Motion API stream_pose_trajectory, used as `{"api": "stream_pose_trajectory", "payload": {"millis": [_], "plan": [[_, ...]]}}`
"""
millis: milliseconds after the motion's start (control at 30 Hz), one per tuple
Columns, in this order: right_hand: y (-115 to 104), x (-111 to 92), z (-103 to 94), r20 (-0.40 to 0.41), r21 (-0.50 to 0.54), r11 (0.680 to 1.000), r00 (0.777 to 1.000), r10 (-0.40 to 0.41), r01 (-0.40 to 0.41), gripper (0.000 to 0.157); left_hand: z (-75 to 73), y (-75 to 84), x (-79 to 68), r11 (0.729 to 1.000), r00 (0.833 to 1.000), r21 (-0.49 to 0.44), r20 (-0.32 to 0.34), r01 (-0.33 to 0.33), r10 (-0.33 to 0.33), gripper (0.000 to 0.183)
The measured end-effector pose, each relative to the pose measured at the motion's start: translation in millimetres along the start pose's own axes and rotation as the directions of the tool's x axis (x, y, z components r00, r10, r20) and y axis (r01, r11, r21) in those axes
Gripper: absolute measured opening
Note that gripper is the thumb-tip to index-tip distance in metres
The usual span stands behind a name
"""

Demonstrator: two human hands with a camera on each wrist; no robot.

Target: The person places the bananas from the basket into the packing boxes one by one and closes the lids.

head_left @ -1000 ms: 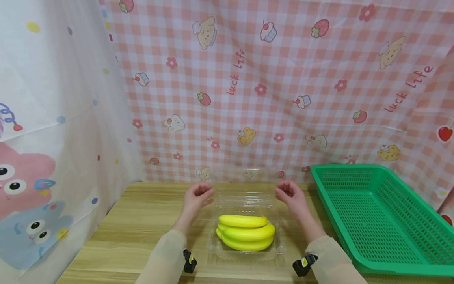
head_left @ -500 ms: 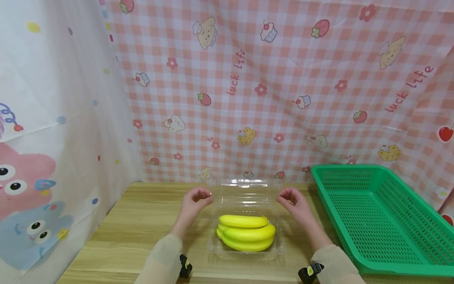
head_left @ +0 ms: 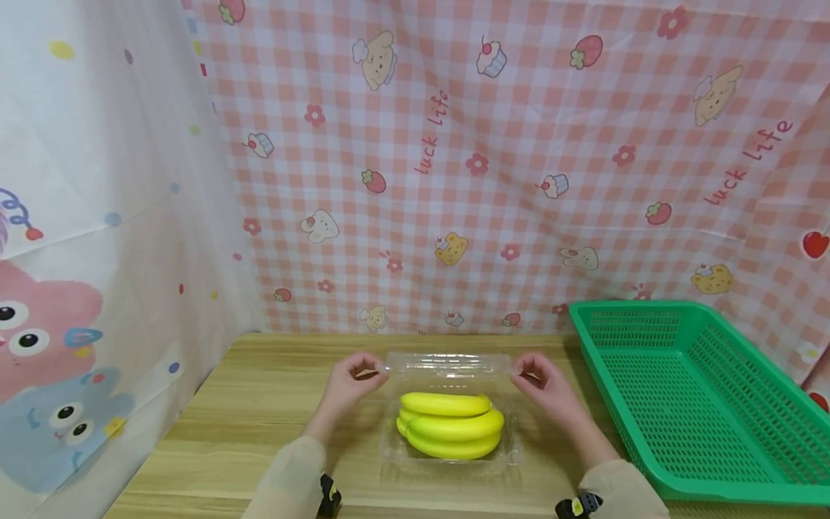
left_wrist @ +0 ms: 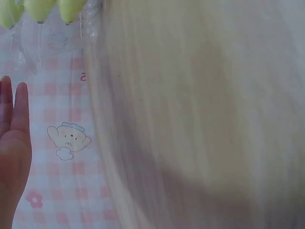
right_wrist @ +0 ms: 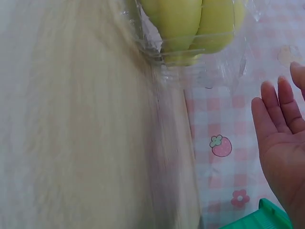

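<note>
A clear plastic clamshell box (head_left: 454, 467) sits on the table with a bunch of yellow bananas (head_left: 450, 427) in its base. Its hinged lid (head_left: 449, 362) is raised at the far side and leans over toward the bananas. At the lid's left corner, my left hand (head_left: 349, 382) pinches the edge between thumb and fingers. My right hand (head_left: 551, 393) pinches the opposite corner. The wrist views show the outer fingers of the left hand (left_wrist: 14, 143) and right hand (right_wrist: 281, 148) extended, while bananas (right_wrist: 181, 24) show through the plastic.
A green plastic basket (head_left: 687, 476) with slotted walls stands right of the right forearm. The wooden table (head_left: 259, 418) ends at the back against a pink checked cloth (head_left: 415, 216). A white cloth with cartoon figures (head_left: 149, 288) hangs at the left.
The lid has swung from nearly upright down toward the bananas. Both hands have lowered and drawn nearer with its corners; the forearms have pulled back. Bananas, box base and basket have stayed put.
</note>
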State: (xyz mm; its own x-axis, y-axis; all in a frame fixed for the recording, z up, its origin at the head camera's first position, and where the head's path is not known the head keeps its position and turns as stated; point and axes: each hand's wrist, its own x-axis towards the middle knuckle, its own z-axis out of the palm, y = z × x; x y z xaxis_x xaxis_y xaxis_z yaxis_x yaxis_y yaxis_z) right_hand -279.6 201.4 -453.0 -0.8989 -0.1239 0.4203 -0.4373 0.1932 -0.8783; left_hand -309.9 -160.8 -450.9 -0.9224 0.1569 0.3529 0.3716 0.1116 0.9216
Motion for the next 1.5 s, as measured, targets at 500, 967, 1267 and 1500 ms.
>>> {"api": "stream_pose_trajectory", "payload": {"millis": [500,967,1267,1500], "plan": [[7.9,-12.4,-4.7,0.09,-0.209,0.932,0.955,-0.283,0.296,0.023,-6.3,1.9,-12.0,0.983,0.981,0.105,0.143,-0.147,0.131,0.016],[12.6,-15.6,-8.9,0.173,-0.384,0.778,0.867,-0.468,0.497,0.044,-12.7,-2.7,-14.9,0.84,0.9,0.343,0.274,-0.42,0.338,0.024],[13.8,-16.7,-10.8,0.242,-0.4,0.726,0.828,-0.506,0.56,0.047,-12.1,1.6,-18.8,0.788,0.879,0.408,0.33,-0.461,0.344,0.022],[15.1,-15.6,-10.9,0.275,-0.413,0.696,0.809,-0.52,0.588,0.049,-11.8,2.2,-21.0,0.765,0.86,0.413,0.359,-0.495,0.363,0.024]]}}
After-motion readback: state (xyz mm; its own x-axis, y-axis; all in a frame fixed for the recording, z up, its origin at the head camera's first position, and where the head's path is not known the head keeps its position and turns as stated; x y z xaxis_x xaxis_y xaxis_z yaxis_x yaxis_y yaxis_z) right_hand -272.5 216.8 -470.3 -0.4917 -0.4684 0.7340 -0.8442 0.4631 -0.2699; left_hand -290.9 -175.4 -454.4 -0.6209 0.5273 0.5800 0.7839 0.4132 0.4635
